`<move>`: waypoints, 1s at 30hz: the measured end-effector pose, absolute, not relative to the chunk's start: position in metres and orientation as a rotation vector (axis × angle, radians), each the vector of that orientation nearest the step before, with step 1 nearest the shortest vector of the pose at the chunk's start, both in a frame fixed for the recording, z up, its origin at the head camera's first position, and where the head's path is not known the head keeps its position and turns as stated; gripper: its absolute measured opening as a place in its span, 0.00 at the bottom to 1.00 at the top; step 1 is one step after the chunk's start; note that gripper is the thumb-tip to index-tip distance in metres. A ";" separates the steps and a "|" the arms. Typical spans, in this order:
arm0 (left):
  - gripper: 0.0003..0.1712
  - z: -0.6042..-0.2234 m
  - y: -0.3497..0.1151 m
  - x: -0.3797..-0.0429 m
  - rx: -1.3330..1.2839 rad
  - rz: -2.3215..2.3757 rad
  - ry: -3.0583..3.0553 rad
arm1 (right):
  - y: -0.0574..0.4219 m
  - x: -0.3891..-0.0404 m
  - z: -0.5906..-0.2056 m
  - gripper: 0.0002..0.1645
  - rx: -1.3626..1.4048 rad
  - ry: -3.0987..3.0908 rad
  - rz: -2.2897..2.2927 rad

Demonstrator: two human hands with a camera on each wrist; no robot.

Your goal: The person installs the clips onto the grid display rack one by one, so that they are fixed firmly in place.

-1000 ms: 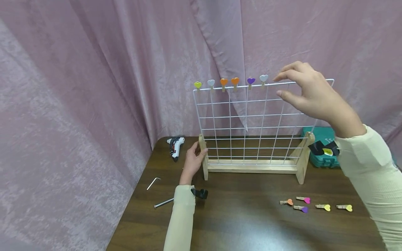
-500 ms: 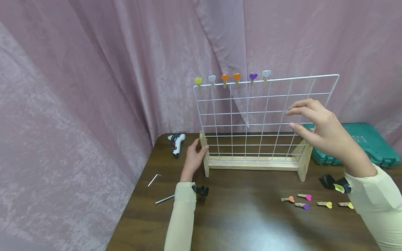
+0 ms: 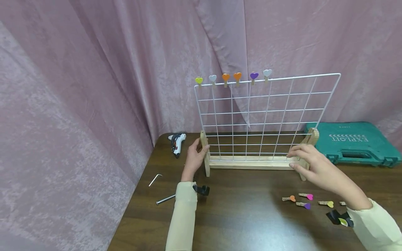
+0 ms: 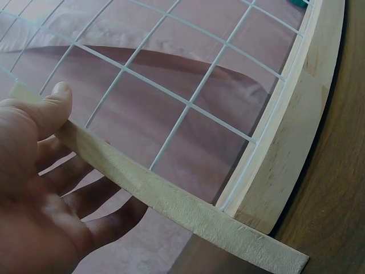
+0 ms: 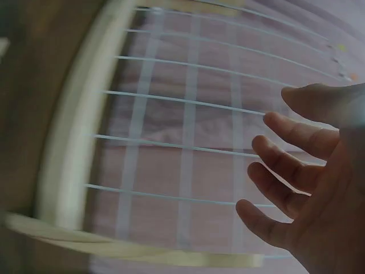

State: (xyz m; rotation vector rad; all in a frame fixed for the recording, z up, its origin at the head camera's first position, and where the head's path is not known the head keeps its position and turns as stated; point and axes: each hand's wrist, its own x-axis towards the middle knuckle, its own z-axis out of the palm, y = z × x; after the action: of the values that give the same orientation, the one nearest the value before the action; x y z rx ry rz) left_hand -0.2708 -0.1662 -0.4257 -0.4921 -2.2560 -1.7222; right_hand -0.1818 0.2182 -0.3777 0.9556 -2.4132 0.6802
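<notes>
A white wire grid [image 3: 248,112] stands upright in a pale wooden stand [image 3: 251,167]. My left hand [image 3: 193,161] grips the stand's left side piece [image 3: 206,160]; in the left wrist view, the thumb is on one face and the fingers [image 4: 117,220] pass behind. Several heart clothespins [image 3: 237,76] in yellow, white, orange and purple sit along the grid's top wire. My right hand [image 3: 317,169], fingers loosely bent and holding nothing, hovers before the stand's right side piece [image 3: 313,135]. More heart clothespins [image 3: 304,205] lie on the table below it, one partly hidden by the hand.
Behind the stand's right side lies a green tool case [image 3: 355,143]. A white glue gun [image 3: 177,143], a hex key [image 3: 155,179] and a metal bolt [image 3: 165,199] are on the left part of the brown table [image 3: 238,216]. A pink curtain [image 3: 141,69] hangs behind.
My right hand has come down from beside the top wire to the grid's lower right, still holding nothing. The left hand keeps its grip on the side piece.
</notes>
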 end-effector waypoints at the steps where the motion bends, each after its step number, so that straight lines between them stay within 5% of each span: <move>1: 0.22 -0.426 -0.166 -0.271 -0.493 -1.726 -2.254 | 0.218 -0.181 -0.385 0.17 0.960 -2.436 0.662; 13: 0.23 -0.426 -0.167 -0.272 -0.507 -1.718 -2.256 | 0.224 -0.167 -0.456 0.14 1.052 -2.630 0.528; 30: 0.23 -0.427 -0.167 -0.272 -0.501 -1.739 -2.260 | 0.230 -0.168 -0.472 0.12 1.067 -2.731 0.413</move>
State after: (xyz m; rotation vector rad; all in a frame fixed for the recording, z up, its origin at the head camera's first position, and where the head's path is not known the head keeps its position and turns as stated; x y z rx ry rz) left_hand -0.2719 -0.1672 -0.4271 -0.5010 -2.2599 -1.7390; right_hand -0.1679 0.2303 -0.4725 1.0670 -2.7314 0.4131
